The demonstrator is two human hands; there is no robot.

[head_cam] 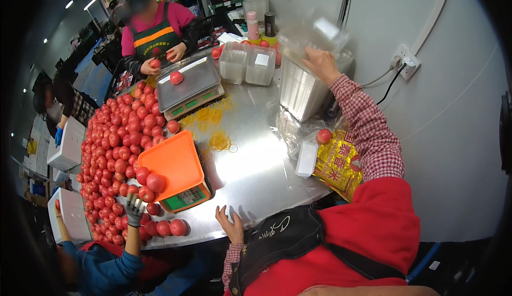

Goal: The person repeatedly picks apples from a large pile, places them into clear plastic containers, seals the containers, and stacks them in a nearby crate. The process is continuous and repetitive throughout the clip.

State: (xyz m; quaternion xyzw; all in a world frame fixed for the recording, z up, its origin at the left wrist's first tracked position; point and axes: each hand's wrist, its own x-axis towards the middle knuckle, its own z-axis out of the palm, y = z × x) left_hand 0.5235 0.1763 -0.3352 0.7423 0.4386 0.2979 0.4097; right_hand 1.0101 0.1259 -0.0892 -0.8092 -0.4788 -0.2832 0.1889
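My right hand (321,63) is at the tall stack of clear plastic containers (301,92) by the wall. It grips a clear plastic container (310,36), blurred by motion, above that stack. A white label shows on the clear plastic. My left hand (231,225) is over the table's near edge with its fingers apart and nothing in it. Left of it stands an orange scale (174,164) with several tomatoes (155,183) at its pan's corner. More tomatoes (163,228) sit along the steel table edge.
A large tomato heap (120,136) covers the table's left side. Yellow rubber bands (220,141) lie near a steel-pan scale (188,84). A yellow bag (340,164) and a white box (307,159) are at right. One co-worker (160,36) holds tomatoes; another's gloved hand (135,211) reaches the heap.
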